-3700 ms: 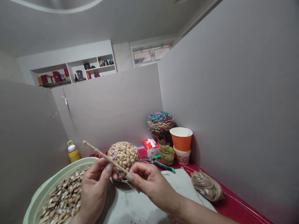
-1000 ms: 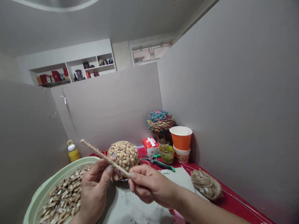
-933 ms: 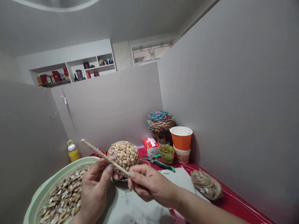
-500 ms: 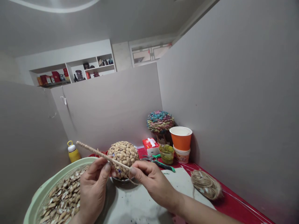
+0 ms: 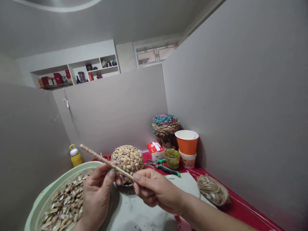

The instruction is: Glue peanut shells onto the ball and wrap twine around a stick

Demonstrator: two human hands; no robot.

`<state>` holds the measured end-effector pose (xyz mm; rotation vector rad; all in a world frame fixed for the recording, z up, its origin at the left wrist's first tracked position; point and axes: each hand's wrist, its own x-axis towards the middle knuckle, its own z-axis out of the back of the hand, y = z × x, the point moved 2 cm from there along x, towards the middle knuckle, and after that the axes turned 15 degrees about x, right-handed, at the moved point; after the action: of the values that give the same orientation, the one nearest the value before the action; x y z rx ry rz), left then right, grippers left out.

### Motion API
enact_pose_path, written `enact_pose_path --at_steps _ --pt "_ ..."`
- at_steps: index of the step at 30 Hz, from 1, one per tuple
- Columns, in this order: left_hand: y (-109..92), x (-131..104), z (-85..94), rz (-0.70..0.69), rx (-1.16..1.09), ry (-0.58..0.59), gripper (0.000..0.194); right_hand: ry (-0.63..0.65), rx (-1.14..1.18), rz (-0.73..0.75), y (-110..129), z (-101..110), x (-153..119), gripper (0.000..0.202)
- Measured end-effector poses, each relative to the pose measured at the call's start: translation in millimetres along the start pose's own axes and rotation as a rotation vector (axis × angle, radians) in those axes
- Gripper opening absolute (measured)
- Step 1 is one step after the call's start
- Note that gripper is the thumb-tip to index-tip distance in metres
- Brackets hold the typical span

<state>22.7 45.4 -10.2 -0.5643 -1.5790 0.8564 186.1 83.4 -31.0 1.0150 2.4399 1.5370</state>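
A thin stick (image 5: pixel 93 154), wrapped in twine along its upper left part, slants down to the right between both hands. My left hand (image 5: pixel 98 189) pinches it near the middle. At its lower right end, my right hand (image 5: pixel 154 187) holds it between thumb and fingers. Just behind the stick sits a dome covered in peanut shells (image 5: pixel 128 157), on a shiny base mostly hidden by my hands. A ball of twine (image 5: pixel 213 190) lies to the right on the red tabletop.
A green basket (image 5: pixel 36 208) of shells stands at the left, a yellow bottle (image 5: pixel 76 157) behind it. Behind my right hand are green-handled pliers (image 5: pixel 168 170), a tissue pack (image 5: pixel 156 150), a stained tub (image 5: pixel 172 159), orange cup (image 5: pixel 186 142) and colourful woven dome (image 5: pixel 165 125). Grey panels surround the table.
The fingers of my right hand have curled further under the stick's end. The loose strand of twine that hung there no longer shows. My left hand has barely moved.
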Motion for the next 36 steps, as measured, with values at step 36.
enact_pose_path --at_steps 36 --pt "-2.4 -0.2 -1.2 -0.02 0.029 -0.001 0.01 -0.289 -0.591 0.55 6.1 -3.4 -6.2 0.029"
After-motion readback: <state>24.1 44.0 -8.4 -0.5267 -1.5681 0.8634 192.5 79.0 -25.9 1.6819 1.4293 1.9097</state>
